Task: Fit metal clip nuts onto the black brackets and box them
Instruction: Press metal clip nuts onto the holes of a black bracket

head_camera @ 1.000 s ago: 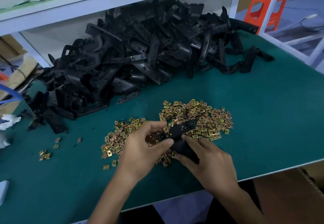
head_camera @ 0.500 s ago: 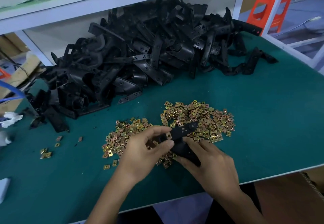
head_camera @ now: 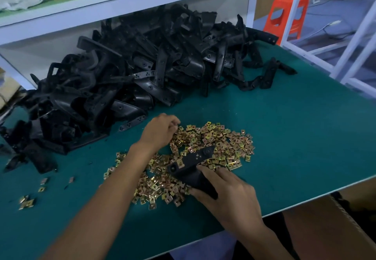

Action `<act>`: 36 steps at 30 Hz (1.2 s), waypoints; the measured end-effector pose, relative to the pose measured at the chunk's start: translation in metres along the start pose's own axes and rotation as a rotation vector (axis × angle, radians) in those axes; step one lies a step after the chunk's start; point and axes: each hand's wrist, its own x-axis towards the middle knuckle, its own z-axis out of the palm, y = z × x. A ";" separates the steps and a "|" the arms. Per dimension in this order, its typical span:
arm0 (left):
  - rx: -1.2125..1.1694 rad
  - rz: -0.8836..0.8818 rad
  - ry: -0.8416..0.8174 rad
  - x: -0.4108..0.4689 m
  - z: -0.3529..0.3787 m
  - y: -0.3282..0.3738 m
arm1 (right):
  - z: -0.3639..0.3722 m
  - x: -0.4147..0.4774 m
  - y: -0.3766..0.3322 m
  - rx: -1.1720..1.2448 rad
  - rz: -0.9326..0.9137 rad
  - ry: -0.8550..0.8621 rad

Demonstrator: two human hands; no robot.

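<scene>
While the right hand grips one black bracket by its broad end, fingers and thumb wrapped round it, the narrow drilled end points away from the grip and lies over the clip nuts. The left hand sits beyond and left of that grip, fingers curled down at the far edge of the nuts; whether it pinches one cannot be told. A brass-coloured piece shows at the bracket's left corner, just beside the grip; whether it is fitted or merely lying there is unclear.

Judgement: early stage. The heap of brackets, well beyond the grip, appears unfitted. A carton stands below the bench edge, right of the grip; no boxed parts are visible.
</scene>
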 end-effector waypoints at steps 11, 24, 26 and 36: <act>-0.614 -0.083 0.074 -0.078 -0.034 0.013 | 0.004 -0.001 0.003 0.025 0.000 0.005; -0.640 -0.040 -0.012 -0.121 -0.033 0.055 | 0.004 -0.002 0.001 -0.002 -0.040 0.004; -0.663 -0.056 -0.038 -0.121 -0.029 0.059 | 0.004 -0.002 0.002 -0.024 -0.050 0.005; -0.638 -0.066 -0.129 -0.117 -0.036 0.055 | 0.006 -0.004 0.003 -0.049 -0.092 -0.002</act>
